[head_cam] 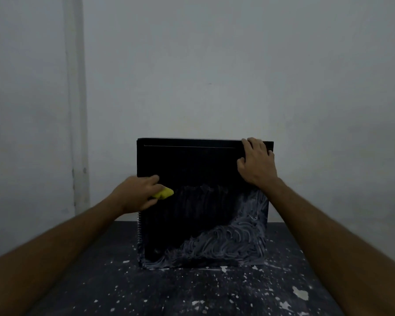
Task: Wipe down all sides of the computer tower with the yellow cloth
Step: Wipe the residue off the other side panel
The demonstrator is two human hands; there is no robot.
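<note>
Two bare forearms reaching in from the lower corners, over the near edge of a dark desk (192, 293) flecked with white specks. Left hand (135, 195) curled round a bunched yellow cloth (163, 193), pressing it against the left part of the facing panel, right at the left vertical edge, about mid-height. Right hand (257, 163) spread over the upper right corner of the computer tower (192, 169), fingers hooked over the top edge, thumb lying on the front panel, nothing else held.

Tower standing upright near the middle of the desk, broad black side toward the camera, between the two hands. Whitish swirled smears across the lower right of that panel and along its bottom edge; upper half and left-centre dark and mostly clean. Thin pale line just below the top edge. Ribbed strip showing down the left edge beneath the cloth hand.

Open desk surface left, right and in front of the tower. Plain grey wall (214, 65) behind, with a vertical pipe or moulding (74, 87) at left; gap between tower and wall not clear.
</note>
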